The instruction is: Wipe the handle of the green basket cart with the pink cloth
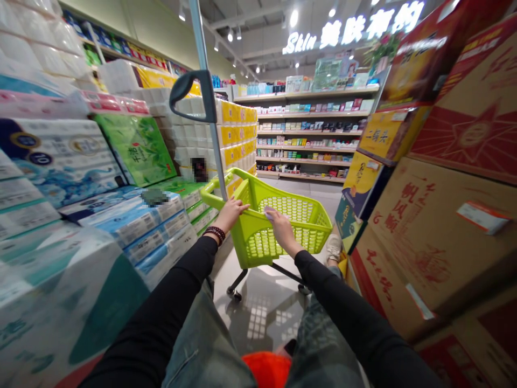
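A lime-green wheeled shopping basket stands on the shiny floor straight ahead of me, its inside bare. My left hand grips the near left rim of the basket, fingers curled over the edge; a dark bead bracelet sits on that wrist. My right hand rests on the near rim with its fingers hooked inside the basket. A grey pull handle on a metal pole rises from the basket's left corner. Both my arms wear black sleeves.
Stacked packs of tissue and toilet paper crowd the left side. Cardboard boxes are piled on the right. Shelves of small products stand at the far end of the aisle. Something orange lies by my knees.
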A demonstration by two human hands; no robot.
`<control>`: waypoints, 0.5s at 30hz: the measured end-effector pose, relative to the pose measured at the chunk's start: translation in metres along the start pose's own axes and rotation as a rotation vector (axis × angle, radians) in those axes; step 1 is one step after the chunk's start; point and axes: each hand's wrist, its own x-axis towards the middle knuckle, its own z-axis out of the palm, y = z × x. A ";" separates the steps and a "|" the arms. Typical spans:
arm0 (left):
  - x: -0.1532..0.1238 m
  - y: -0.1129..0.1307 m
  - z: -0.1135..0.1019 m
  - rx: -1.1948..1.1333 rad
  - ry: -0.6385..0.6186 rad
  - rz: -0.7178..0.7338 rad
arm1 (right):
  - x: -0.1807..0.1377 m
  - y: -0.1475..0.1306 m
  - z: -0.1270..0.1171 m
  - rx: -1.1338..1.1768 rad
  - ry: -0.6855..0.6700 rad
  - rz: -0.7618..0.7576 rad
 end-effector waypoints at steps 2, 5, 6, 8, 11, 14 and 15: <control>0.000 0.000 0.000 -0.002 -0.009 0.004 | 0.012 -0.020 0.010 0.035 -0.028 -0.079; -0.001 -0.002 -0.001 -0.015 -0.002 0.014 | 0.008 -0.016 0.003 0.005 -0.044 -0.104; -0.001 -0.003 -0.001 -0.019 0.005 0.019 | 0.001 -0.005 -0.004 -0.026 -0.045 -0.086; -0.002 -0.004 -0.002 -0.026 0.013 0.026 | -0.017 0.022 -0.024 -0.104 -0.043 -0.026; -0.002 -0.002 -0.003 -0.033 0.004 0.019 | -0.035 0.052 -0.046 -0.198 -0.012 0.084; 0.000 0.003 -0.002 -0.031 -0.003 0.002 | -0.026 0.041 -0.040 -0.175 -0.023 0.110; 0.000 0.004 -0.002 -0.030 -0.003 0.001 | -0.018 0.029 -0.032 -0.144 -0.044 0.089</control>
